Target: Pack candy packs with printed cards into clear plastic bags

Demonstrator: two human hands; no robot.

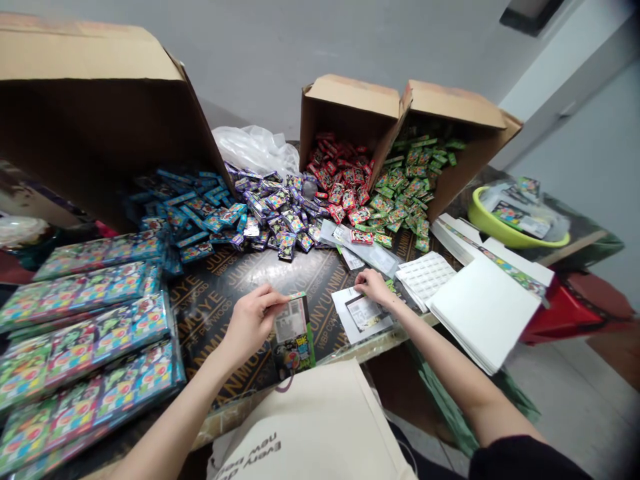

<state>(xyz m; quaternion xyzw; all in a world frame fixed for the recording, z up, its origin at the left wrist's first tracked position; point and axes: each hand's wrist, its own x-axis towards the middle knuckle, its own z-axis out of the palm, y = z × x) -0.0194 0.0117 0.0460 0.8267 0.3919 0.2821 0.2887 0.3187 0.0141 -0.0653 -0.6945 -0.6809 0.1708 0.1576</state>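
Note:
My left hand is closed, thumb and fingers pinching the top edge of a flat printed packet in green and black. The packet stands tilted over the table's front part, close to my apron. Over to the right, the bent fingers of my right hand close at the upper edge of a white sheet. A dark-edged printed card lies on this sheet, partly under my wrist. Just beyond that hand are clear plastic sleeves with a small red box on them.
Tipped cartons spill blue boxes, red boxes and green boxes; purple boxes lie in a heap. Wrapped packs are stacked left. Sticker sheets, white cards and a yellow basin stand right.

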